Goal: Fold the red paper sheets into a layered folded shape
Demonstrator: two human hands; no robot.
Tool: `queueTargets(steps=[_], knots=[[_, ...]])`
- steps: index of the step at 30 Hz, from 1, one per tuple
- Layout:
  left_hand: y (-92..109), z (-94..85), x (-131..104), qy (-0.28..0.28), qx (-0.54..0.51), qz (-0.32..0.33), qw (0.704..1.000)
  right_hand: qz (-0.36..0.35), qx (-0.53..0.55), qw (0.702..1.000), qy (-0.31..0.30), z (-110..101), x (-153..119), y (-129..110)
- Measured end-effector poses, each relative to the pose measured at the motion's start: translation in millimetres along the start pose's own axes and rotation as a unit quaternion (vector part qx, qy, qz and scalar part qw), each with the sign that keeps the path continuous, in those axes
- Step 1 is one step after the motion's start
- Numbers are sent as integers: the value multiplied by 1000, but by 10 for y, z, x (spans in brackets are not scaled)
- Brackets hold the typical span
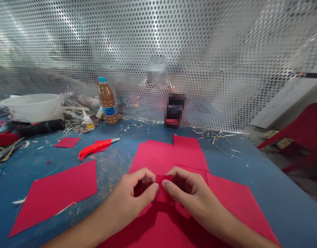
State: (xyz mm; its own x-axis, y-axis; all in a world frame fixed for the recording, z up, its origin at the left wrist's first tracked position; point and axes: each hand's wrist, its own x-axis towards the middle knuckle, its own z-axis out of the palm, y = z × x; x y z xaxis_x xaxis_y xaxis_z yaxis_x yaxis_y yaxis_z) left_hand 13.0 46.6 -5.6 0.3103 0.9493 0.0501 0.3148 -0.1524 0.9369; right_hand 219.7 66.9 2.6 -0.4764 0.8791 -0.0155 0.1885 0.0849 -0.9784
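Note:
Between both hands is a small piece of red paper (pixel 164 193), pinched at its upper part by thumbs and fingers. My left hand (pixel 137 193) grips its left side, with the thumb in front. On the right side, my right hand (pixel 188 187) holds it the same way, the thumb tips a little apart. Beneath them lie several larger red sheets (pixel 155 227), overlapping on the blue table. One red sheet (pixel 190 151) sits at the back and another sheet (pixel 233 196) at the right. The fingertips behind the small piece are partly hidden.
A red utility knife (pixel 96 148) lies left of the sheets with its blade out. Farther left are a loose red sheet (pixel 62 193), a glue bottle (pixel 88 121), a brown-filled bottle (pixel 108 103) and a white tub (pixel 35 108). A perforated metal panel (pixel 212 69) stands behind the blue table (pixel 225 151).

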Motion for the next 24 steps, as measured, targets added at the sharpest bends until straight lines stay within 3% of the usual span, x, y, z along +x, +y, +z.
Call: queueTargets(steps=[24], knots=[[12, -18, -19, -10, -5, -10, 1000, -2, 4, 1000, -1, -6, -1, 49]])
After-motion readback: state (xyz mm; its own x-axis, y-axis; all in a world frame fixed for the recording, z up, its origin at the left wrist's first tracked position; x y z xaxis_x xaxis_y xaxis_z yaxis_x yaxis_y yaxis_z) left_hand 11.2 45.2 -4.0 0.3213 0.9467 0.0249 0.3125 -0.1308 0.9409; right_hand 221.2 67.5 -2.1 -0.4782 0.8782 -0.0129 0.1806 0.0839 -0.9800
